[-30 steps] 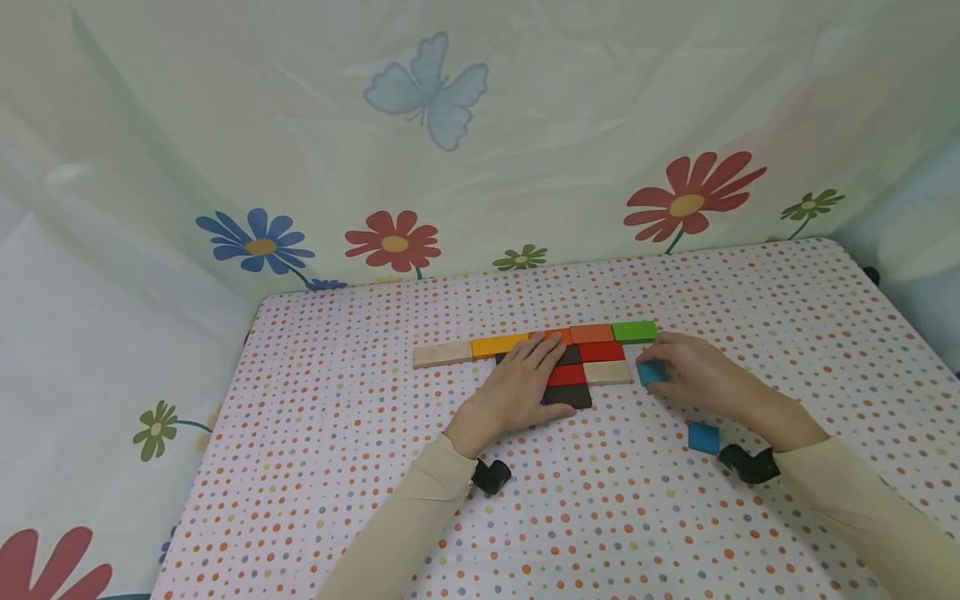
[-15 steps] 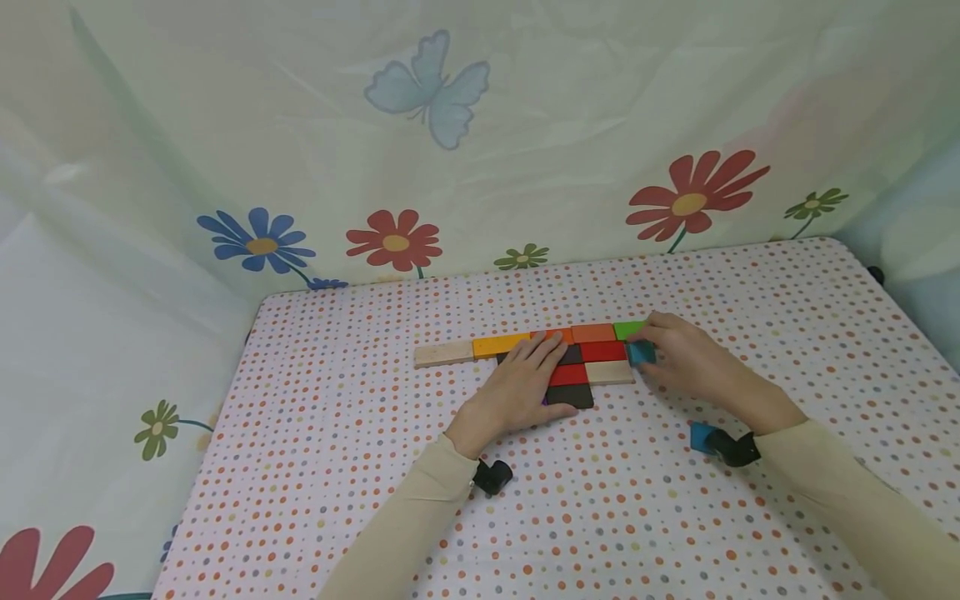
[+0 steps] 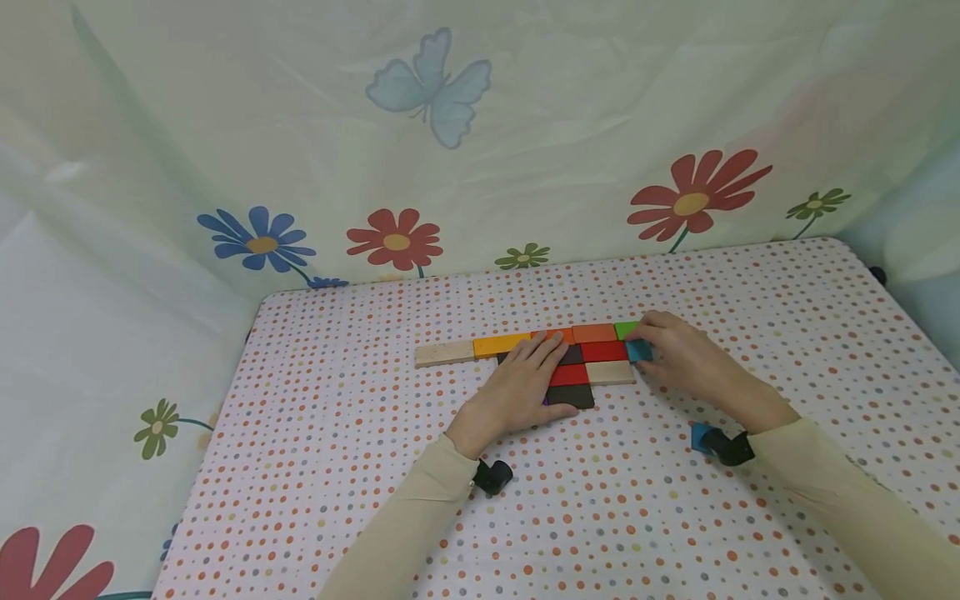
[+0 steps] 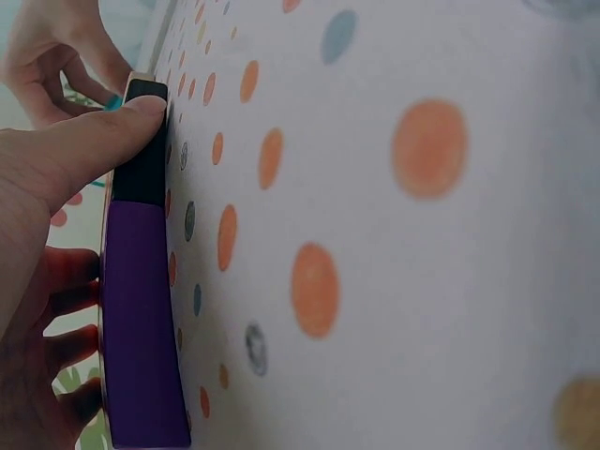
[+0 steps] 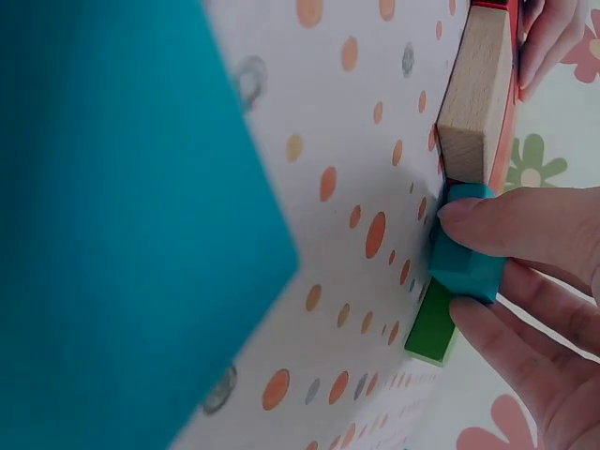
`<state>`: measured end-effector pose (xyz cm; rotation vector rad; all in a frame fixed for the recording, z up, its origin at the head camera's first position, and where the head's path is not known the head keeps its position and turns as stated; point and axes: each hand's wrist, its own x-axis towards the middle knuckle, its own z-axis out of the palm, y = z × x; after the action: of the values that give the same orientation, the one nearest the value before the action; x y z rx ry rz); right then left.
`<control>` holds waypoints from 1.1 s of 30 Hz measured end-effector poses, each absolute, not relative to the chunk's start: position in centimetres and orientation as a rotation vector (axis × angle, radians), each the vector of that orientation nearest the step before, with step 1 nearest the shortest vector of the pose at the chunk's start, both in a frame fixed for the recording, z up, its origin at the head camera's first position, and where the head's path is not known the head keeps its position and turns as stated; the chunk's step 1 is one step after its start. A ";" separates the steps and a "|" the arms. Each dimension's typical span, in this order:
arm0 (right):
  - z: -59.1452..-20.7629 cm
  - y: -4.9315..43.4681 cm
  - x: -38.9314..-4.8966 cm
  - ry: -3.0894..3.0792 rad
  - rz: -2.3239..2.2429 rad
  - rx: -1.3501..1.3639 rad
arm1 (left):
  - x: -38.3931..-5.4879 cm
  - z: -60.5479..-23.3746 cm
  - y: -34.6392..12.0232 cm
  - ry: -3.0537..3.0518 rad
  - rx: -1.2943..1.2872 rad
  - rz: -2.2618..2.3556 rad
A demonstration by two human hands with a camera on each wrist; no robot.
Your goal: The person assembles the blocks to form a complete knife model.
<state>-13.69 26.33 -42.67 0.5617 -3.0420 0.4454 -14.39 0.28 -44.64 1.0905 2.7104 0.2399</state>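
Observation:
My right hand pinches a small blue wooden block between thumb and fingers. That block sits at the right end of the second row, against the red block and just in front of the green block. My left hand rests with extended fingers across the flat layout of coloured blocks, covering part of it. Its thumb touches a black block, beside which lies a purple block. A plain wood block lies in the row below the red one.
A second blue block lies under my right wrist, large in the right wrist view. The back row runs from a plain wood block through a yellow block to an orange block. A dotted cloth covers the table.
My right hand has moved the pinched blue block left and slightly away, up against the red block's end. My left hand stays in the same place on the layout.

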 end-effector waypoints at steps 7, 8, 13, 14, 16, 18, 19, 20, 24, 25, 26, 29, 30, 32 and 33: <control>-42.8 26.3 -13.5 -3.014 0.375 0.615 | -14.4 -44.8 0.3 2.716 1.090 0.219; -42.8 26.3 -13.4 -3.006 0.366 0.627 | -14.4 -44.8 0.3 2.715 1.089 0.215; -42.8 26.4 -13.4 -2.990 0.355 0.659 | -14.5 -44.9 0.3 2.719 1.091 0.195; -42.8 26.4 -13.4 -2.990 0.354 0.662 | -14.5 -44.9 0.3 2.721 1.092 0.192; -42.8 26.4 -13.4 -2.990 0.350 0.667 | -14.4 -44.9 0.3 2.723 1.095 0.186; -42.8 26.4 -13.4 -2.990 0.348 0.669 | -14.4 -44.8 0.3 2.725 1.098 0.181; -42.8 26.4 -13.4 -2.990 0.347 0.670 | -14.4 -44.8 0.3 2.725 1.100 0.179; -42.8 26.5 -13.4 -2.990 0.342 0.671 | -14.4 -44.8 0.3 2.725 1.101 0.181; -42.8 26.4 -13.3 -2.994 0.325 0.666 | -14.4 -44.8 0.3 2.723 1.101 0.185; -42.8 26.4 -13.3 -2.993 0.321 0.668 | -14.4 -44.9 0.4 2.722 1.102 0.186; -42.8 26.4 -13.3 -2.994 0.317 0.668 | -14.4 -44.9 0.4 2.722 1.102 0.187; -42.8 26.4 -13.3 -2.991 0.318 0.679 | -14.4 -44.9 0.4 2.723 1.103 0.181; -42.8 26.4 -13.3 -2.991 0.318 0.684 | -14.4 -44.9 0.4 2.723 1.102 0.179; -42.7 26.5 -13.3 -2.994 0.316 0.687 | -14.4 -44.9 0.4 2.725 1.102 0.175; -42.7 26.4 -13.3 -2.996 0.314 0.687 | -14.4 -44.9 0.4 2.726 1.101 0.174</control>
<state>-13.31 26.44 -42.70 0.6870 -2.9957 0.3141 -14.45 0.37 -44.91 1.1008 2.7261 0.1744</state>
